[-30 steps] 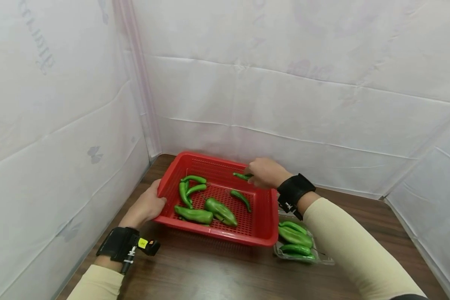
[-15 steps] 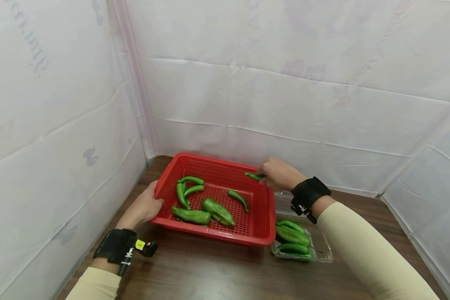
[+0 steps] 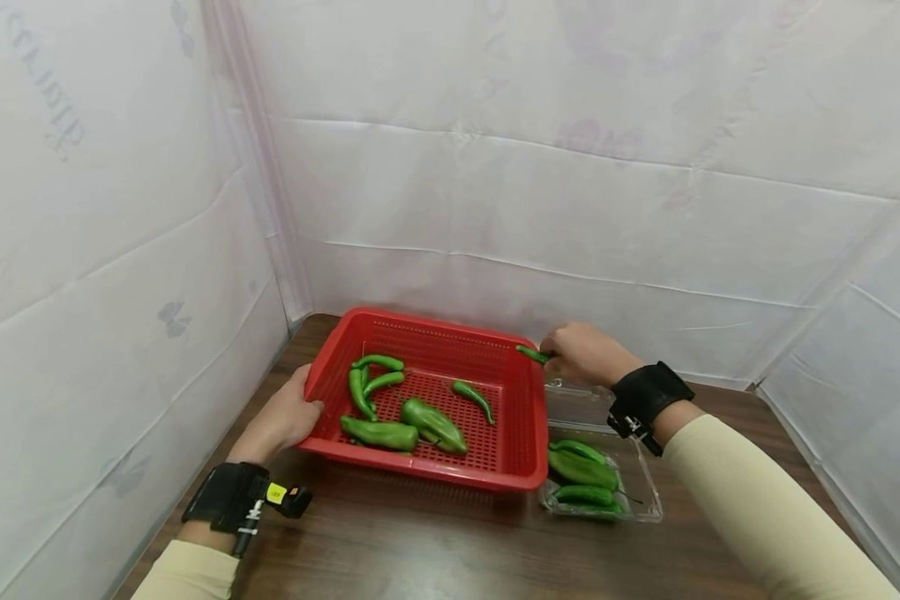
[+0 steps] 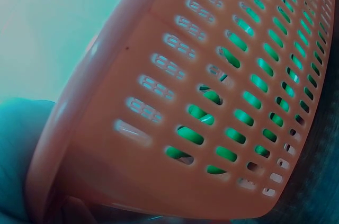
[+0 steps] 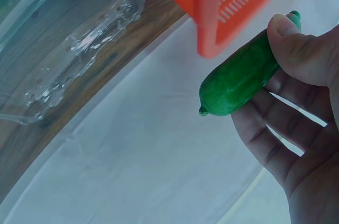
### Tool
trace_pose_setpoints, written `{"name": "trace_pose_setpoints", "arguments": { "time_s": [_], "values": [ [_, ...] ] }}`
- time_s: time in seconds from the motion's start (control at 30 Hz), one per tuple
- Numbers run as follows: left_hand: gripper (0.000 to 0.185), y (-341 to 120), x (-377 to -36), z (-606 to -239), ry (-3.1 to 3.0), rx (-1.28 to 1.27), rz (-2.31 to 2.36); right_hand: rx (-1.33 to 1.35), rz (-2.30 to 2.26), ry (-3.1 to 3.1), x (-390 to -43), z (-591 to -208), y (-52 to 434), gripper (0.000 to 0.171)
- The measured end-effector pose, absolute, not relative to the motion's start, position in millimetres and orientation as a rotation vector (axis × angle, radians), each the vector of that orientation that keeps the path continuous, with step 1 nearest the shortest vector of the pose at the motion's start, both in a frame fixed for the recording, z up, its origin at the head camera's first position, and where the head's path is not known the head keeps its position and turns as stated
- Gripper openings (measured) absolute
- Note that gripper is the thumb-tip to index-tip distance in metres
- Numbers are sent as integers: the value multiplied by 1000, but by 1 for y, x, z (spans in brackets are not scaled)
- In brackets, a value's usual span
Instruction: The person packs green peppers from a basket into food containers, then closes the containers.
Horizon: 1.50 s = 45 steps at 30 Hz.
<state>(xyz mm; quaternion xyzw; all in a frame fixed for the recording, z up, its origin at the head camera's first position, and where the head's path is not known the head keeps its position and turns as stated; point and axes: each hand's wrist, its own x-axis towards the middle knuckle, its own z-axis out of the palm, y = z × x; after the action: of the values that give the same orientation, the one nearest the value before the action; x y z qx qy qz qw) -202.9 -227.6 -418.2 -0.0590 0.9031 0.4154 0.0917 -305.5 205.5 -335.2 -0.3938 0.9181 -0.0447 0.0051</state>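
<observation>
My left hand (image 3: 283,414) grips the left rim of a red perforated basket (image 3: 534,417), which is tilted slightly in the head view. Slim green chili peppers (image 3: 474,400) and two bigger green peppers (image 3: 433,425) lie inside it. Just past the basket's back right corner, my right hand (image 3: 587,354) pinches a small green pepper (image 5: 241,75) between thumb and fingers. In the left wrist view the basket's outer wall (image 4: 159,171) fills most of the frame, with green showing through its slots; only a bit of the hand shows at lower left.
A clear plastic clamshell box (image 3: 648,492) holding several green peppers (image 3: 585,472) stands on the wooden table (image 3: 420,550), right of the basket. Its lid (image 3: 581,408) lies folded back behind it. White sheeting (image 3: 495,183) walls in the table's back and sides.
My right hand has carried the small pepper rightward, from over the basket's back side to its back right corner. The left hand keeps its grip on the rim.
</observation>
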Motion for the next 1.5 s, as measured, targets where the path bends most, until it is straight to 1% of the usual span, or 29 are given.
{"name": "trace_pose_setpoints", "arguments": {
  "time_s": [0.07,0.27,0.47,0.57,0.87,1.1,1.33,1.5],
  "values": [
    [67,-228,-203,-419,2684,-177,1230,-1227,-144,2883,-305,-336,210,24],
    [68,-230,-204,-420,2679,-187,1224,-1247,-146,2915,-302,-338,219,33],
    [67,-232,-204,-420,2688,-191,1216,-1270,-151,2940,-301,-343,230,40],
    [68,-232,-204,-420,2684,-180,1239,-1258,-166,2945,-298,-344,236,41],
    [67,-232,-203,-420,2673,-172,1257,-1192,-196,2947,-289,-351,252,36],
    [67,-231,-203,-419,2681,-178,1249,-1117,-244,2938,-284,-356,263,22],
    [67,-232,-203,-421,2682,-170,1254,-1036,-354,2915,-278,-364,274,14],
    [68,-232,-203,-421,2675,-171,1262,-926,-442,2890,-271,-371,282,6]
  ]
}}
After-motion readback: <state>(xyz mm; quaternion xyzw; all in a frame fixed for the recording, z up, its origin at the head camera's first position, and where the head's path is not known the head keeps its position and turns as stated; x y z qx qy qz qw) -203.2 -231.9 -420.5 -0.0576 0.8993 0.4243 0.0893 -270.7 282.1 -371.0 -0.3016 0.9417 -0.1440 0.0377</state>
